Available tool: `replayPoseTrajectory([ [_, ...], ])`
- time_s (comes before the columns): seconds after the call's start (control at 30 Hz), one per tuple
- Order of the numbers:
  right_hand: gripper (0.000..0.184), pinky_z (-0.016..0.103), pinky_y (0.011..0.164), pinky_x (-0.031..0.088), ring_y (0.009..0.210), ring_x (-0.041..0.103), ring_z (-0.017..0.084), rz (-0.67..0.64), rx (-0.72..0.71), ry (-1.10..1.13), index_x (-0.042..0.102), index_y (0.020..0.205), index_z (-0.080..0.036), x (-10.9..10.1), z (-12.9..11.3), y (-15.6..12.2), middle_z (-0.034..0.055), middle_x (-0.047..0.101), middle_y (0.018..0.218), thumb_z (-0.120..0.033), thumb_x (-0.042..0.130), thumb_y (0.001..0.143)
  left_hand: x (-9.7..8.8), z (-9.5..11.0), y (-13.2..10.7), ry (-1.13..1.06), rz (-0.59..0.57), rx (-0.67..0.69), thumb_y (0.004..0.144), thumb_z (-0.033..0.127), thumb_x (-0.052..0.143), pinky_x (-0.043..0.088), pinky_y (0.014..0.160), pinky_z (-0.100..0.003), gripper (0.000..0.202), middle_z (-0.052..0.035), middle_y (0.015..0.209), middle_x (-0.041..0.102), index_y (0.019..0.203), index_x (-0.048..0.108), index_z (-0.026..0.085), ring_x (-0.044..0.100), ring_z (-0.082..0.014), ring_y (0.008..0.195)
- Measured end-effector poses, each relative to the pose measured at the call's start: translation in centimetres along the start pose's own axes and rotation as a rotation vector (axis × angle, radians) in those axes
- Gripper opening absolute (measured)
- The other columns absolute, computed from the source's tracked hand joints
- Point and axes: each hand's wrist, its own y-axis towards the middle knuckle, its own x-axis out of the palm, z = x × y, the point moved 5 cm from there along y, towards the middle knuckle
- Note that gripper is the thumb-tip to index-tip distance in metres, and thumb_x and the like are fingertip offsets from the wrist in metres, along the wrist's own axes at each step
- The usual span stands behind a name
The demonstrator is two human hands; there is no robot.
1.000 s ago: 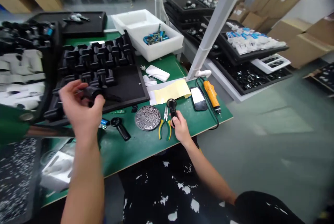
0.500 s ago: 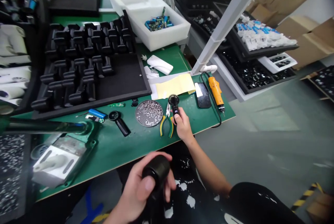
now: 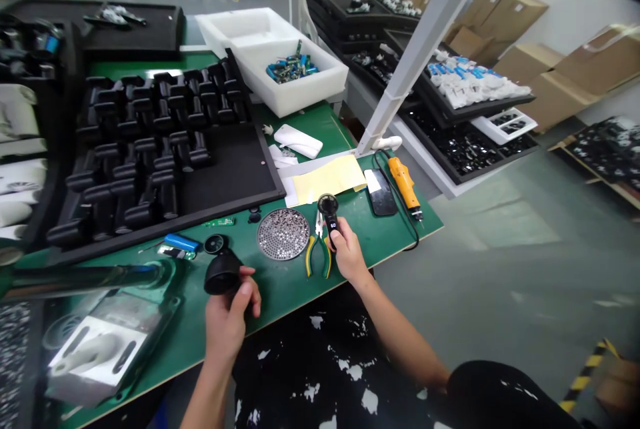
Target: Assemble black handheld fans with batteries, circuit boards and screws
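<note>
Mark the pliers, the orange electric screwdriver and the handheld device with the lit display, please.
Pliers (image 3: 310,256): head view, on a yellow-green grip.
Orange electric screwdriver (image 3: 403,180): head view, on its orange body.
Handheld device with the lit display (image 3: 333,225): head view, on the display.

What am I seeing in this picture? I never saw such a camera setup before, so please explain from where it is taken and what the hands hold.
The picture comes from a camera worn on a person's head, looking down at their own bare hands. The left hand holds a round black part. The right hand grips a small black handheld device with a lit number display. On the green workbench lie a round perforated metal tray, yellow-and-green-handled pliers, an orange electric screwdriver and a large black foam tray of black parts.
</note>
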Motion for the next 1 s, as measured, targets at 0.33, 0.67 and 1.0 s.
replayPoseTrajectory([
  [0.33, 0.036, 0.028, 0.064, 0.040, 0.060, 0.048, 0.015, -0.015, 0.017, -0.008, 0.061, 0.119, -0.022, 0.0, -0.2, 0.1, -0.0034, 0.055, 0.070, -0.051, 0.045, 0.106, -0.5, -0.6, -0.1, 0.205, 0.024, -0.029, 0.091, 0.044, 0.073, 0.050, 0.056, -0.028, 0.034, 0.0037, 0.066, 0.059, 0.111, 0.065, 0.017, 0.057, -0.0138, 0.051],
  [0.67, 0.034, 0.029, 0.064, 0.041, 0.061, 0.050, 0.015, -0.013, 0.033, -0.004, 0.061, 0.122, -0.023, -0.1, -0.1, -0.1, -0.0030, 0.058, 0.073, -0.050, 0.049, 0.105, -1.9, 0.5, -1.1, 0.480, 0.333, 0.020, 0.087, 0.051, 0.077, 0.050, 0.060, -0.031, 0.034, 0.0011, 0.061, 0.061, 0.088, 0.066, 0.019, 0.060, -0.0191, 0.056],
  [1.0, 0.036, 0.029, 0.061, 0.038, 0.061, 0.048, 0.015, -0.036, 0.025, 0.087, 0.060, 0.120, -0.021, -0.3, -0.1, -0.3, -0.0030, 0.054, 0.070, -0.052, 0.046, 0.106, -1.8, 5.2, 2.4, 1.324, 0.253, 0.078, 0.095, 0.038, 0.069, 0.052, 0.075, -0.036, 0.019, -0.0114, 0.120, 0.066, 0.100, 0.062, 0.022, 0.071, -0.0292, 0.096],
])
